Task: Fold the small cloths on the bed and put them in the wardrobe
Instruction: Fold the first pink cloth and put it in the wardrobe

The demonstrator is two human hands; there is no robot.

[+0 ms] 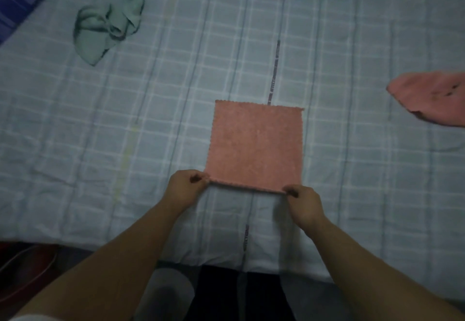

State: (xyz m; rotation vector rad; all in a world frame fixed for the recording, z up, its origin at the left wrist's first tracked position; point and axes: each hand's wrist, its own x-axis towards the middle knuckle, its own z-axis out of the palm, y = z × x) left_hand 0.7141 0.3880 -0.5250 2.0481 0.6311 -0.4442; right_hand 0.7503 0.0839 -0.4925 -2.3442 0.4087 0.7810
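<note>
Two near corners of the square pink terry cloth (255,144), flat on the checked bed (125,119), are pinched by left hand (185,187) and right hand (303,202); judged light, limp.

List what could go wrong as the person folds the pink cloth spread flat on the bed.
The left hand and right hand pinch only the near corners of the pink cloth; a slip could skew the fold.
Its far edge lies loose on the bed and may drag or bunch.
The crumpled green cloth and the second cloth at the right edge lie far off and might be missed.
</note>
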